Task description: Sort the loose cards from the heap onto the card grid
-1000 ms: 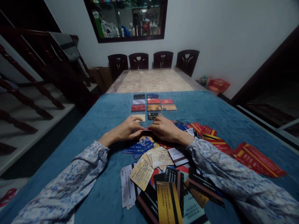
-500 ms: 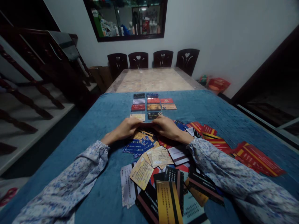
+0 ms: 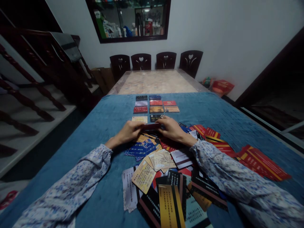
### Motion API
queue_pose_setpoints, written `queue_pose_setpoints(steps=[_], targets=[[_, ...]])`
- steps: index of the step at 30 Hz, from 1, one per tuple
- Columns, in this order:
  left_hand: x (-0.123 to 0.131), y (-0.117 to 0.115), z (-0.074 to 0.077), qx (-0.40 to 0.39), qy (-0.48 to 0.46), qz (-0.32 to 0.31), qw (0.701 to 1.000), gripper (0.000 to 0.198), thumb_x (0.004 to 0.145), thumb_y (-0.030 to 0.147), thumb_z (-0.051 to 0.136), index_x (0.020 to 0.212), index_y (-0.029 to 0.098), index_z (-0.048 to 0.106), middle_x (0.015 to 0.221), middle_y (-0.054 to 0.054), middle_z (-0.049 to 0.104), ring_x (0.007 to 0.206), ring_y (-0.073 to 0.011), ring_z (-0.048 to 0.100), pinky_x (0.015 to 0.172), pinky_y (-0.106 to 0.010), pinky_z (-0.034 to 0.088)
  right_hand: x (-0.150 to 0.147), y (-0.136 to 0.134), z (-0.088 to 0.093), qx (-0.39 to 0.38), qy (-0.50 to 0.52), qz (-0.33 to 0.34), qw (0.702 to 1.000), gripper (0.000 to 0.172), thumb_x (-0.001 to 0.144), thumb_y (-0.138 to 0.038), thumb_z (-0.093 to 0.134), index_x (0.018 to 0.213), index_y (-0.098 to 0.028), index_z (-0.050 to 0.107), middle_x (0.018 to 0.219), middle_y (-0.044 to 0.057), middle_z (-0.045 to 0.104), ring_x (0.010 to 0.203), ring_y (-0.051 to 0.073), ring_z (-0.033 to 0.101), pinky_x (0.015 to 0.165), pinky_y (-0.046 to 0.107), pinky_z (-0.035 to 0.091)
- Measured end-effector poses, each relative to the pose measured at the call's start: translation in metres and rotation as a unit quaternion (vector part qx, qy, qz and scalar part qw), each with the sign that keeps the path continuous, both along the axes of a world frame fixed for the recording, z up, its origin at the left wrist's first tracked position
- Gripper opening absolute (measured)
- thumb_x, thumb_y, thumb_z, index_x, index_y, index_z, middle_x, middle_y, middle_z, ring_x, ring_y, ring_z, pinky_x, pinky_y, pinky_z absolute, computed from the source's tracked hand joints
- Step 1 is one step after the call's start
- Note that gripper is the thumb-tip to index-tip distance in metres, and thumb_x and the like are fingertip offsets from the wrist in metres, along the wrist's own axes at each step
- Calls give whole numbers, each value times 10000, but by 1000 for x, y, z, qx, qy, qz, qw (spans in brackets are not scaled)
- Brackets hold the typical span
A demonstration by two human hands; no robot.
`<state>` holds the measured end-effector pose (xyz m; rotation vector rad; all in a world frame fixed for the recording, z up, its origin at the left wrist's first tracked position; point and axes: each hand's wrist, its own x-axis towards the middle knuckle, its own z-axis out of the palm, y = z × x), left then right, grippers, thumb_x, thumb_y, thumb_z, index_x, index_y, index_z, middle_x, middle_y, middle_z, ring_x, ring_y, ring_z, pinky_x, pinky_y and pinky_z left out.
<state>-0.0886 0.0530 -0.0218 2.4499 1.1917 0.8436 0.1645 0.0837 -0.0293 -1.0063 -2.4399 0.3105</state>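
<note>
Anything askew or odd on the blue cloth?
Near heap of loose plastic cards lies overlapped and skewed, unlike the tidy grid of cards beyond. The left hand and right hand hold one dark card between them. No damage visible.

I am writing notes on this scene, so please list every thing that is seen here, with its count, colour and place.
cloth: one, blue, over the near table end
table: one, beige top, bare at the far end
chairs: four, dark, at the far end
window: one, dark frame, on the wall
railing: one, dark wood, at left
bag: one, red, on the floor at right
laid cards: about ten, mixed colours, in rows beyond the hands
loose cards: many, mixed colours, heaped nearest the person
red cards: many, red and yellow, fanned at right
held card: one, dark, between both hands
left hand: grips its left end
right hand: grips its right end
</note>
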Motion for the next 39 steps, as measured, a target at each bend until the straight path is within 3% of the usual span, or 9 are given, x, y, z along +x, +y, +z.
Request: queue_pose_setpoints(steps=[5,10,17,21,27,33,39], targets=[[6,0,-5,0,-80,33,996,265,882,191,576,1031,162,793,1013,-65,812,883,-207,756,861,-331,605,1,2,1,-20,75,-4,997,135,811,-132,652,890,-177,751,868,61,748,831,208,613,754,314,463],[14,-5,-5,-16,-130,31,991,252,892,206,596,1046,156,789,1038,-81,811,928,-223,767,927,-383,611,-1,0,4,-53,168,34,984,179,832,-159,655,942,-193,793,924,49,781,843,196,661,801,322,495],[16,-7,-3,-34,-113,20,993,287,856,176,583,1050,173,795,1076,-47,809,991,-235,763,946,-358,598,-2,-1,5,-40,216,12,975,139,839,-215,632,922,-169,733,929,64,745,889,215,667,824,343,503],[15,-6,-4,-25,-100,12,995,288,850,175,579,1039,174,796,1094,-47,806,995,-237,761,948,-362,595,-4,-3,6,-38,224,42,973,123,850,-215,571,926,-175,659,914,47,727,859,202,665,806,325,496],[15,-8,-2,-5,-99,24,995,240,892,220,590,1014,150,785,1050,-77,809,961,-227,759,918,-354,600,-3,-1,3,54,169,39,983,165,965,-253,529,1018,-176,665,969,98,715,879,217,615,812,339,471],[14,-9,-2,45,-129,53,989,321,879,179,580,1156,125,732,1107,-105,791,995,-216,749,959,-377,593,1,4,1,174,37,16,984,302,1042,-241,436,1142,-187,715,937,122,713,922,254,531,794,377,397],[16,-10,-7,91,-109,44,989,297,896,170,585,1167,143,704,1087,-90,784,936,-192,746,916,-355,605,0,0,-1,210,-33,23,977,219,1021,-255,539,1133,-219,724,922,90,709,932,248,496,795,363,327]])
